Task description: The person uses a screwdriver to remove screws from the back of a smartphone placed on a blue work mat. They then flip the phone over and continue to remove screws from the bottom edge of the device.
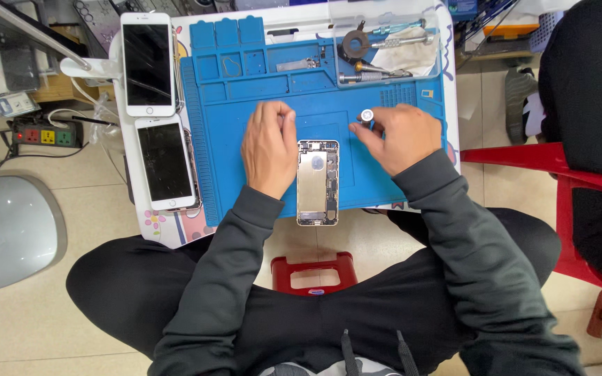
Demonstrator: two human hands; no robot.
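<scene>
Single head-worn camera, looking steeply down from above the seated person. It takes in the lap, both forearms and the blue rubber work mat [259,83] on the low white table [175,233]. Close range.

The opened phone body [317,182] lay flat before you on the blue mat, its inner parts facing up. The small silver-capped screwdriver [366,115] stood upright nearby.

Low white table [161,233] with blue work mat [245,90], two white phones [148,63] [166,163], clear tool tray [384,42].
</scene>
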